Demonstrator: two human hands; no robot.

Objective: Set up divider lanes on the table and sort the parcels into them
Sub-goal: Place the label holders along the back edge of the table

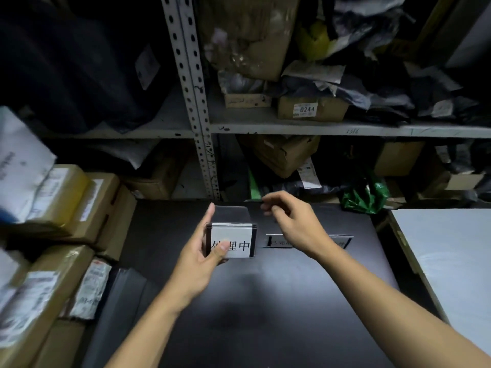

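Parcels (57, 208) are sitting stacked at the far left, brown boxes with white labels leaning against the left edge of the dark surface (265, 301). Taking that surface as the landmark, more taped boxes (39, 296) are lying low beside its near left corner, and a flat dark panel (125, 301) is resting against its left side.

Over the middle of the surface, toward its far edge, the left hand (202, 256) is holding a clear sign stand (231, 235) upright: the thumb is pressing on the white card at the front, partly covering the first of its printed black characters, while the fingers are running up the stand's left side and back. The stand's clear upper part is rising above the card.

Just right of it, the right hand (289, 221) is hovering above the surface with fingers curled loosely and thumb and forefinger drawn near together; whether it is pinching anything is something I cannot tell. Beneath that wrist a second sign stand (308, 241) is lying on the surface, its text too blurred to read.

Beyond the far edge of the surface, a metal shelf rack (196, 110) is carrying cartons and dark bags, with a green bag (365, 196) near the far right corner. A pale board (446, 261) is lying off the surface's right side.
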